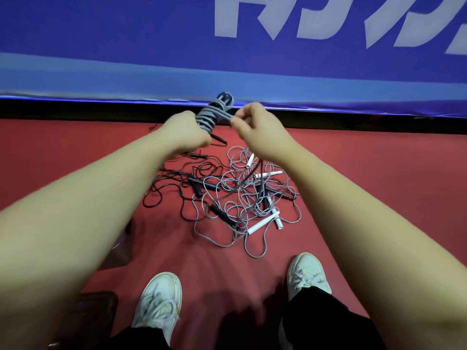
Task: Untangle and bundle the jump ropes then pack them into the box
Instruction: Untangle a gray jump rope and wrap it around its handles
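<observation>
Gripping grey rope bundle (211,114) in left hand (188,133), tilted lengthwise up and away toward the banner (126,46); pinching its loose strand (225,116) with right hand (255,132); standing over tangled ropes (232,193) mid-floor (353,173).

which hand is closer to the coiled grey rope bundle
Left: the left hand grips the coiled grey rope bundle itself; the right hand pinches its loose strand alongside.
</observation>
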The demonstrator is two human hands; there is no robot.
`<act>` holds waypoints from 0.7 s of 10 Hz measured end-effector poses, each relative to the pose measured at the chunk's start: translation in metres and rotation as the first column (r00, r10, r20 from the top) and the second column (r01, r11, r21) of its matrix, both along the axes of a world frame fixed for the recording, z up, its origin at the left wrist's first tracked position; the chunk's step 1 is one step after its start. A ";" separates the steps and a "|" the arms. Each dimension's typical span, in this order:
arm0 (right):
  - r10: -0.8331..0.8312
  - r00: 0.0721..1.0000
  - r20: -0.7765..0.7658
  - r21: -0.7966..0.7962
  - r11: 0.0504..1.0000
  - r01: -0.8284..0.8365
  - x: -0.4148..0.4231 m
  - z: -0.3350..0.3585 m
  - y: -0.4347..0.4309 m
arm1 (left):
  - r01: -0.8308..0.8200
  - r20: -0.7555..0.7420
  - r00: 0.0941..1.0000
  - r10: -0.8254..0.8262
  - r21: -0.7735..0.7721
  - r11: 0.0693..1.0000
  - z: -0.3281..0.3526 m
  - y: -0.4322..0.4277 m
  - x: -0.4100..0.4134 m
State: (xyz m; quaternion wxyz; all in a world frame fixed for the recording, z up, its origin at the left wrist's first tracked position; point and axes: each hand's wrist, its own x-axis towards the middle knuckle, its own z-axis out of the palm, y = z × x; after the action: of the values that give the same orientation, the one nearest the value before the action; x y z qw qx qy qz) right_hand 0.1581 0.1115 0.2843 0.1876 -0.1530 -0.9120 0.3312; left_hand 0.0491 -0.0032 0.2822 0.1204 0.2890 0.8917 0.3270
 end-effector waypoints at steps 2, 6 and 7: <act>0.338 0.941 -0.025 -0.688 0.677 -0.261 0.018 -0.015 0.024 | 0.070 0.381 0.908 -0.174 0.271 0.960 0.004 -0.010 -0.009; 0.371 0.921 0.121 -0.599 0.767 -0.230 0.023 -0.061 0.041 | 0.148 0.658 0.531 -0.533 0.548 0.823 0.031 -0.036 -0.006; 0.389 0.911 0.135 -0.611 0.757 -0.232 0.023 -0.061 0.042 | 0.343 0.621 0.575 -0.533 0.408 0.846 0.019 -0.036 -0.020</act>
State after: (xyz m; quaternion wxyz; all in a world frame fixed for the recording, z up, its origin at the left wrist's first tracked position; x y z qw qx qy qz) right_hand 0.1808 0.1535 0.2235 -0.0448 -0.0892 -0.7951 0.5982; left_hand 0.0291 -0.0392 0.3010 0.4981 0.3641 0.6250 0.4782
